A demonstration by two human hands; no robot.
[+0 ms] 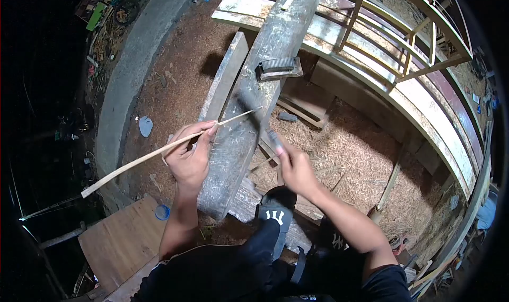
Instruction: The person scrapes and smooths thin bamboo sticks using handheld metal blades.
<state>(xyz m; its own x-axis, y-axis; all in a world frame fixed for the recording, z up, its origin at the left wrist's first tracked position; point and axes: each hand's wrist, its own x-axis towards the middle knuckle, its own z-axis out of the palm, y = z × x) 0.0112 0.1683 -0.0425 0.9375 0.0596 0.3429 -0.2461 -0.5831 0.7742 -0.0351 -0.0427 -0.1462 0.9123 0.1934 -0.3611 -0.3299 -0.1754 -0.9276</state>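
My left hand [192, 156] is closed on a long thin wooden strip [143, 159], whose narrow tip points right over the worn plank [230, 153]. In my right hand [298, 172] is the handle of a hammer-like tool [273, 138]; its head is blurred by motion above the plank, near the strip's tip. Farther up the plank sits a dark ribbed block on a wooden base [278, 68], touched by neither hand.
A slatted wooden frame [403, 42] stands on long curved boards [424, 111] at the upper right. Shavings [350, 169] and an offcut [287, 116] lie below. A plywood sheet [119, 238] is at the lower left, with a blue-rimmed round lid [162, 212] beside it.
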